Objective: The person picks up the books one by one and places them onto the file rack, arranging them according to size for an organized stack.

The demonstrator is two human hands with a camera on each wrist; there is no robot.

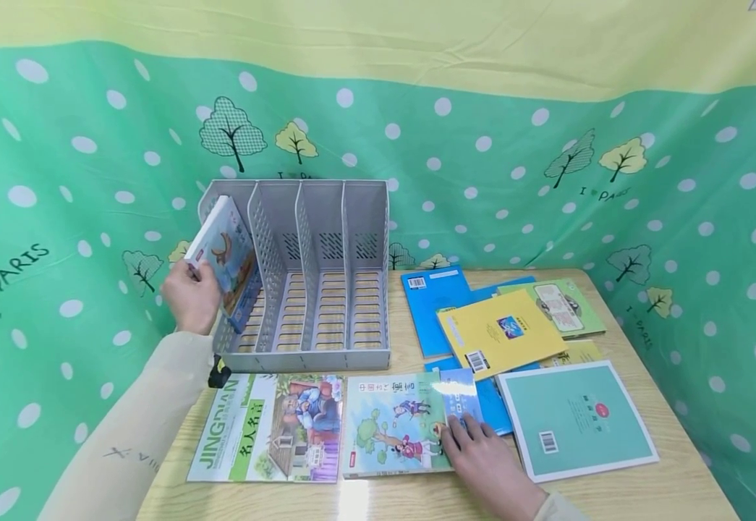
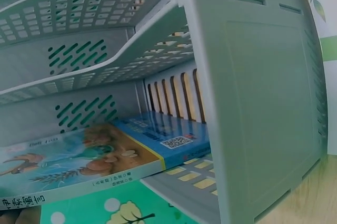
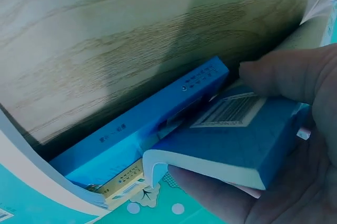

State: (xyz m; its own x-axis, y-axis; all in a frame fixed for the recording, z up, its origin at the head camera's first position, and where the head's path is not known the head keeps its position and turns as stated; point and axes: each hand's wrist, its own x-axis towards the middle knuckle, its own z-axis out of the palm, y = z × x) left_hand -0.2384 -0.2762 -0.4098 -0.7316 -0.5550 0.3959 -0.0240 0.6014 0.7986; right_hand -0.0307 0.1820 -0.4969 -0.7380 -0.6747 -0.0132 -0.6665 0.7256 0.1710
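Note:
My left hand (image 1: pixel 192 295) grips the spine edge of a picture-covered book (image 1: pixel 231 253), which leans in the leftmost slot of a grey file rack (image 1: pixel 325 359). In the left wrist view that book's lower, blue end (image 2: pixel 168 134) lies inside the slot near the slatted base; only fingertips show at the corner. Lower in the head view, my right hand (image 1: pixel 485 463) holds the right side of a pale green book (image 1: pixel 397 427) with cartoon figures on its cover. The right wrist view has the thumb and fingers around its blue, barcoded part (image 3: pixel 226 124).
Left of the green book lies a book with a house picture (image 1: pixel 273 427). At right, a yellow book (image 1: pixel 501 329) overlaps blue books (image 1: pixel 431 304), beside a light green one (image 1: pixel 569 307) and a teal one (image 1: pixel 579 420). A dotted green curtain (image 1: pixel 482 181) stands behind the table.

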